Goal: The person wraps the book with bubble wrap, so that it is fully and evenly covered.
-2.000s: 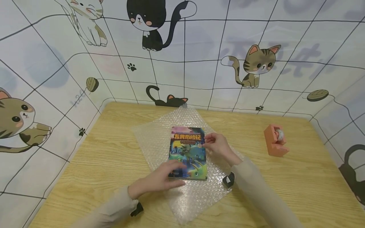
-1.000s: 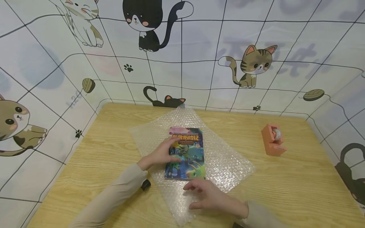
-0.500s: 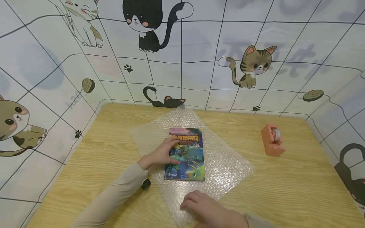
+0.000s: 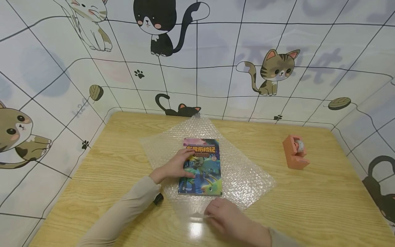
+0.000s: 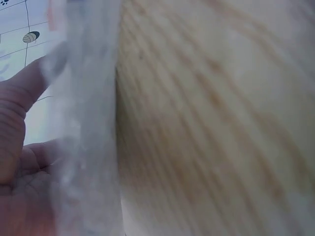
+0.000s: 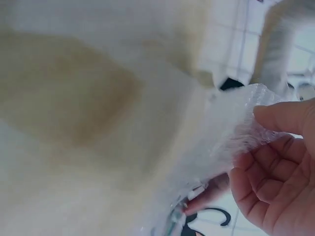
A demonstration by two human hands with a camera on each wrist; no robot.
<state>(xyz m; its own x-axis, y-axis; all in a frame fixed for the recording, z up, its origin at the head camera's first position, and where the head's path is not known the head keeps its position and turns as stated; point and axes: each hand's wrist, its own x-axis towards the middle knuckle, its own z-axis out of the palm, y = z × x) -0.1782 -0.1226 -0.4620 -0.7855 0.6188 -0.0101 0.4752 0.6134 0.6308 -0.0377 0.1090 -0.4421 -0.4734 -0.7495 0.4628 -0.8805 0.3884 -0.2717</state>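
A colourful book point(image 4: 203, 171) lies on a diamond-laid sheet of bubble wrap point(image 4: 243, 171). The left hand point(image 4: 176, 165) rests on the book's left side, its fingers relaxed over the cover. Below the book, the right hand point(image 4: 226, 218) pinches the wrap's near corner, which is lifted and folded up. In the right wrist view, thumb and curled fingers of the right hand point(image 6: 275, 167) grip the clear wrap point(image 6: 221, 132). The left wrist view has the left hand point(image 5: 24, 128) partly behind blurred wrap point(image 5: 91, 118).
An orange tape dispenser point(image 4: 295, 152) stands on the wooden table point(image 4: 321, 192) to the right of the wrap. Behind the table and at both sides hangs a white backdrop point(image 4: 219, 82) with cat drawings.
The right hand has gone from the book's upper right edge to the wrap's near corner, has taken hold of it and raised it. The left hand has moved up the book's left side.
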